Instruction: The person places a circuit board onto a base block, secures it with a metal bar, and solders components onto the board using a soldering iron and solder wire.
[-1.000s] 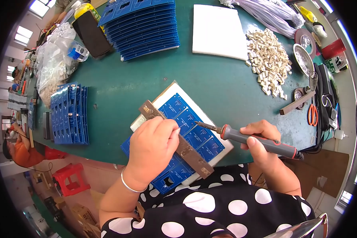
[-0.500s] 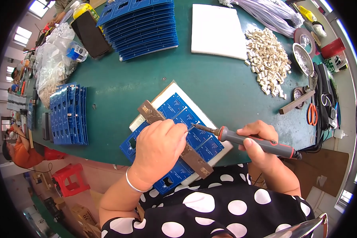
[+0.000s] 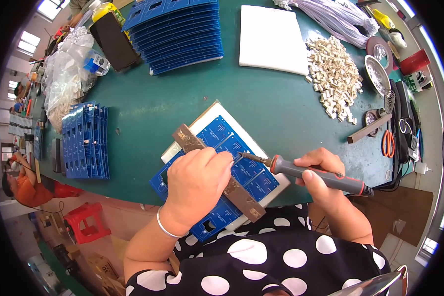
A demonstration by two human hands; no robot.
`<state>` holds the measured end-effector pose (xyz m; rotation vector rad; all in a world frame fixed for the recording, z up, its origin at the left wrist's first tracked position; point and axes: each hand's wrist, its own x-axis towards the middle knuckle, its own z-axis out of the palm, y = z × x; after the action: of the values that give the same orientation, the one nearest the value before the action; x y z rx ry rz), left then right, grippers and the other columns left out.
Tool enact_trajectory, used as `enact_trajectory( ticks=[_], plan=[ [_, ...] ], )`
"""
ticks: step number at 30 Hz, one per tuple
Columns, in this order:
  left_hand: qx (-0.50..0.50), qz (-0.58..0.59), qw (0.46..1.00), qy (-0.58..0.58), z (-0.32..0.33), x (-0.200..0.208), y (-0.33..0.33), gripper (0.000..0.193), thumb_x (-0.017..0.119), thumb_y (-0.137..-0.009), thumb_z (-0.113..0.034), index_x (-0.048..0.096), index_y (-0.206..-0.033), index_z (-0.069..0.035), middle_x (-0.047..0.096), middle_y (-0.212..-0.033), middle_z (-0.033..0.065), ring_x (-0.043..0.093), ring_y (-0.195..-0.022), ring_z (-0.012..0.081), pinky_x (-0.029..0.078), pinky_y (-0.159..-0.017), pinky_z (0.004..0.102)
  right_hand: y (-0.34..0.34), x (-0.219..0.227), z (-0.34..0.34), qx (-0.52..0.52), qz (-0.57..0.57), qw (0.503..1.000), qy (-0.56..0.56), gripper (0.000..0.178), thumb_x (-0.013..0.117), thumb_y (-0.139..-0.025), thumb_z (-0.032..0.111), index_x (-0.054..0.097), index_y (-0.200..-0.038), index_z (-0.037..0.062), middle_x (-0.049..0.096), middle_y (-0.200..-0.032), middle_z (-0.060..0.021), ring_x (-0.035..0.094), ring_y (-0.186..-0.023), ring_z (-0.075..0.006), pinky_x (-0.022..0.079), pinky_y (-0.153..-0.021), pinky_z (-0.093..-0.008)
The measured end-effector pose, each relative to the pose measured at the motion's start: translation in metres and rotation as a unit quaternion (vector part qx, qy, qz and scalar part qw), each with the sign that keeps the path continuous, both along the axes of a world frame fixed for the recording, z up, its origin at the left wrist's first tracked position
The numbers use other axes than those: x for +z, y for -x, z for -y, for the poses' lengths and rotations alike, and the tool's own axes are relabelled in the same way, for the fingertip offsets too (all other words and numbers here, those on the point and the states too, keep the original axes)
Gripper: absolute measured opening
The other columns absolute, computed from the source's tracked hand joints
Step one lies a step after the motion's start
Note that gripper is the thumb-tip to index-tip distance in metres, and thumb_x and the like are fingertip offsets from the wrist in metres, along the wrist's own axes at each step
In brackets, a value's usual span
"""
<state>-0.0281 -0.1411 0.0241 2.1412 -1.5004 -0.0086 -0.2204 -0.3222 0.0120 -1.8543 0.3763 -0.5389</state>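
Note:
A blue circuit board panel (image 3: pixel 254 175) lies at a slant on a white foam pad (image 3: pixel 276 193) near the front edge of the table. Across the panel rests a brown metal bar (image 3: pixel 244 200). My left hand (image 3: pixel 197 175) is over the bar and panel, its fingers pinched together; whatever sits between the fingertips is hidden. My right hand (image 3: pixel 323 170) grips a grey soldering iron (image 3: pixel 301 171) with red trim. The iron's tip touches or nearly touches the panel, just right of my left fingertips.
Blue boards stand in a tall stack (image 3: pixel 182 42) at the back and a smaller stack (image 3: pixel 85 143) at left. Small cream connectors form a pile (image 3: pixel 333 74) at right, near a white foam sheet (image 3: pixel 272 42), a metal dish (image 3: pixel 376 74) and orange scissors (image 3: pixel 388 144).
Both hands stay nearly in place. The soldering iron's tip has shifted very slightly; the bar and panel look the same.

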Motion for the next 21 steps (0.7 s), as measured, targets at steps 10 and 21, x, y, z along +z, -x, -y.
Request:
enact_trajectory(
  ticks=[10, 21],
  plan=[
    [-0.022, -0.017, 1.000, 0.003, -0.006, 0.009, 0.005, 0.013, 0.077, -0.075, -0.006, 0.069, -0.086, -0.009, 0.056, -0.067, 0.0057, 0.060, -0.063, 0.0247, 0.048, -0.057, 0.0353, 0.031, 0.002, 0.002, -0.045, 0.041, 0.997, -0.055, 0.023, 0.066, -0.088, 0.019, 0.066, -0.097, -0.0022, 0.071, -0.083, -0.0142, 0.069, -0.059, -0.0177, 0.054, -0.056, -0.0288],
    [-0.056, -0.013, 0.998, 0.010, 0.004, 0.001, 0.018, 0.015, 0.074, -0.072, 0.000, 0.065, -0.081, -0.006, 0.058, -0.067, 0.0062, 0.059, -0.061, 0.0248, 0.048, -0.057, 0.0357, 0.044, -0.005, 0.000, -0.014, 0.042, 0.998, -0.045, 0.024, 0.067, -0.089, 0.019, 0.067, -0.097, -0.0026, 0.072, -0.080, -0.0139, 0.070, -0.060, -0.0173, 0.054, -0.056, -0.0289]
  ],
)
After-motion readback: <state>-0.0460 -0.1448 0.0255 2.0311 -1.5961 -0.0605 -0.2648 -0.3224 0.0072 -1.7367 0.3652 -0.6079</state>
